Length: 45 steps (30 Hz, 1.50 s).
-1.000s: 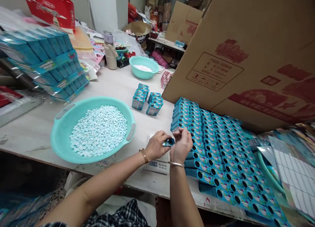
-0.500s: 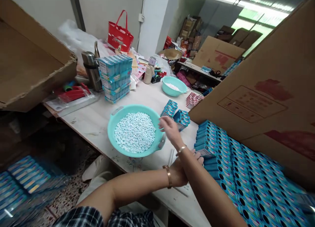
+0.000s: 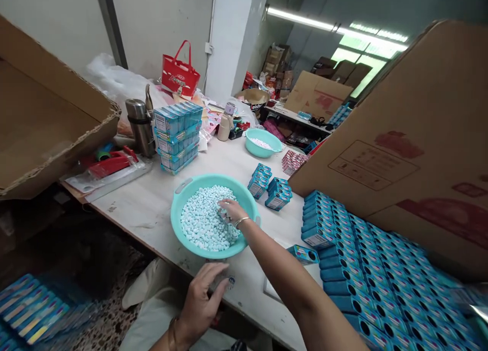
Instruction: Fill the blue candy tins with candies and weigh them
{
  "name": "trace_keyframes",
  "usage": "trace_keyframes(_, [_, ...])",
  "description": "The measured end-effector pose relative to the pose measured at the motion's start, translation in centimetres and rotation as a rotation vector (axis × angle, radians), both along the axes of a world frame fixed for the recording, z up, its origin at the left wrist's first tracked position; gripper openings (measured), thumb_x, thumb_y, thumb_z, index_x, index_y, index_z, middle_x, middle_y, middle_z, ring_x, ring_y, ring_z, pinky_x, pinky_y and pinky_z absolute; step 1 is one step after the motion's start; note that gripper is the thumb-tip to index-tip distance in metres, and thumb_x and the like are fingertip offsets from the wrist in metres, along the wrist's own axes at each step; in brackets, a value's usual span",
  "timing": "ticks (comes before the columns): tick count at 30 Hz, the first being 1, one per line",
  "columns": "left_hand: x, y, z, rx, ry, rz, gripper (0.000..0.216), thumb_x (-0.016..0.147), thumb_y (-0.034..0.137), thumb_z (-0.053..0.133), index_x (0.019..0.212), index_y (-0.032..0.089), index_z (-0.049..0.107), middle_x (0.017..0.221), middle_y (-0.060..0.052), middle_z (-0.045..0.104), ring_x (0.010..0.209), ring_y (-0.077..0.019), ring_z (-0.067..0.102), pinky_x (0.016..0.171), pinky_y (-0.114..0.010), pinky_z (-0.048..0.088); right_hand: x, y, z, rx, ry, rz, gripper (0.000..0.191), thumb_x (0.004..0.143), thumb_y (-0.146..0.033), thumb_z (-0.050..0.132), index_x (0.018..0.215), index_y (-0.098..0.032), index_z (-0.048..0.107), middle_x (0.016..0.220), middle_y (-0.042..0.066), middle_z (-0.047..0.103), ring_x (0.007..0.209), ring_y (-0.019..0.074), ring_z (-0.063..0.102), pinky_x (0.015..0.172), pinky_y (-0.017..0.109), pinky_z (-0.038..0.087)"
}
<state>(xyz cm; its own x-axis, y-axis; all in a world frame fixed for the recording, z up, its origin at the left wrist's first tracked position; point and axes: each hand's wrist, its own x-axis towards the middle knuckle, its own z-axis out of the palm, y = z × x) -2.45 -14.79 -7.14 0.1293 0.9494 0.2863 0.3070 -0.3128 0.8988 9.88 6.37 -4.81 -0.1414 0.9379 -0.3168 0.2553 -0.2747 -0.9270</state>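
A turquoise plastic basin [image 3: 179, 198] with side handles stands near the table's front edge, filled with small pale-blue candies [image 3: 204, 221]. My right hand [image 3: 232, 213] reaches into the basin from the right, its fingers curled round some candies and partly sunk among them. My left hand [image 3: 206, 290] hovers at the table's front edge, just below the basin; its thumb and fingers are apart with nothing between them. To the right of my right forearm lies a single blue box [image 3: 304, 254] with a dark round hole in its end.
Rows of blue boxes [image 3: 366, 269] fill the table's right side beside a large carton [image 3: 381, 163]. Two small groups of blue boxes [image 3: 260, 181] stand behind the basin. A wrapped box stack [image 3: 177, 137], a steel flask [image 3: 141, 127] and a second basin [image 3: 263, 142] are farther back.
My right hand has moved left and down into the candies. My left hand has drawn back from the boxes on the right to the table's front edge. A single blue box now shows there.
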Motion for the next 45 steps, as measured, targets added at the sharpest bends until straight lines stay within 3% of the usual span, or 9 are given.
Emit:
trace_keyframes(4, [0.3,-0.1,0.2,-0.126,-0.156,0.032,0.022,0.092,0.034,0.056,0.107,0.025,0.068,0.104,-0.005,0.071,0.099,-0.0211,0.067,0.090,-0.034,0.055,0.5,-1.0,1.7,-0.048,0.393,-0.157,0.030,0.087,-0.048,0.050,0.078,-0.020,0.053,0.069,0.000,0.057,0.063,0.0139,0.059,0.058,0.031,0.050])
trace_keyframes(11, [2.1,0.7,0.7,-0.313,-0.247,0.015,0.029,0.089,0.043,0.059,0.103,0.020,0.070,0.101,-0.006,0.072,0.096,-0.0222,0.068,0.087,-0.033,0.056,0.0,-2.9,3.5,-0.180,0.837,-0.350,0.023,0.090,-0.031,0.045,0.069,-0.022,0.044,0.063,-0.002,0.051,0.053,0.0117,0.050,0.050,0.024,0.045])
trace_keyframes(14, [3.3,1.3,1.7,-0.299,-0.224,-0.002,0.029,0.088,0.042,0.060,0.102,0.020,0.070,0.103,-0.006,0.072,0.096,-0.0225,0.068,0.083,-0.033,0.057,3.5,-4.5,5.1,-0.183,0.968,-0.404,0.021,0.091,-0.030,0.046,0.072,-0.020,0.045,0.064,-0.003,0.050,0.050,0.0084,0.043,0.045,0.017,0.036])
trace_keyframes(18, [7.0,3.2,3.6,-0.158,-0.136,-0.117,0.025,0.090,0.036,0.058,0.109,0.022,0.067,0.110,-0.006,0.069,0.102,-0.0223,0.066,0.088,-0.036,0.056,11.9,-8.3,7.3,-0.054,1.154,-0.562,0.017,0.091,-0.031,0.049,0.078,-0.020,0.048,0.063,-0.006,0.048,0.045,0.0062,0.037,0.041,0.014,0.028])
trace_keyframes(23, [15.3,7.1,5.6,0.170,0.074,-0.345,0.053,0.081,0.026,0.068,0.131,0.023,0.051,0.130,-0.010,0.059,0.122,-0.0259,0.054,0.105,-0.046,0.044,21.1,-12.4,7.6,0.195,1.021,-0.874,0.021,0.088,-0.038,0.053,0.078,-0.021,0.046,0.061,-0.008,0.045,0.042,0.0050,0.037,0.040,0.014,0.026])
trace_keyframes(26, [20.4,9.4,5.6,0.237,0.229,-0.430,0.066,0.071,0.024,0.076,0.131,0.020,0.050,0.129,-0.012,0.058,0.119,-0.0300,0.053,0.101,-0.049,0.045,23.3,-13.1,6.6,0.243,0.959,-0.993,0.024,0.086,-0.042,0.057,0.080,-0.021,0.046,0.060,-0.009,0.046,0.043,0.0051,0.040,0.042,0.015,0.032])
trace_keyframes(29, [23.7,10.8,4.6,0.208,0.325,-0.500,0.055,0.069,0.024,0.077,0.121,0.020,0.057,0.115,-0.009,0.064,0.107,-0.0282,0.059,0.093,-0.045,0.048,23.7,-12.8,5.6,0.284,0.924,-1.051,0.029,0.082,-0.047,0.061,0.082,-0.021,0.048,0.061,-0.009,0.049,0.046,0.0061,0.046,0.046,0.018,0.040])
trace_keyframes(39, [25.0,11.1,2.6,0.121,0.232,-0.539,0.035,0.077,0.022,0.072,0.110,0.022,0.063,0.103,-0.005,0.066,0.099,-0.0221,0.061,0.087,-0.035,0.049,23.8,-12.9,4.7,0.401,0.795,-1.081,0.024,0.077,-0.038,0.066,0.076,-0.019,0.052,0.060,-0.007,0.050,0.051,0.0062,0.049,0.051,0.019,0.043])
trace_keyframes(45, [25.2,11.1,2.8,0.120,0.266,-0.548,0.032,0.077,0.021,0.071,0.108,0.020,0.062,0.104,-0.006,0.065,0.100,-0.0232,0.060,0.089,-0.038,0.049,24.8,-12.8,4.5,0.316,0.970,-1.055,0.020,0.082,-0.035,0.061,0.076,-0.020,0.050,0.057,-0.008,0.048,0.040,0.0040,0.039,0.037,0.015,0.028])
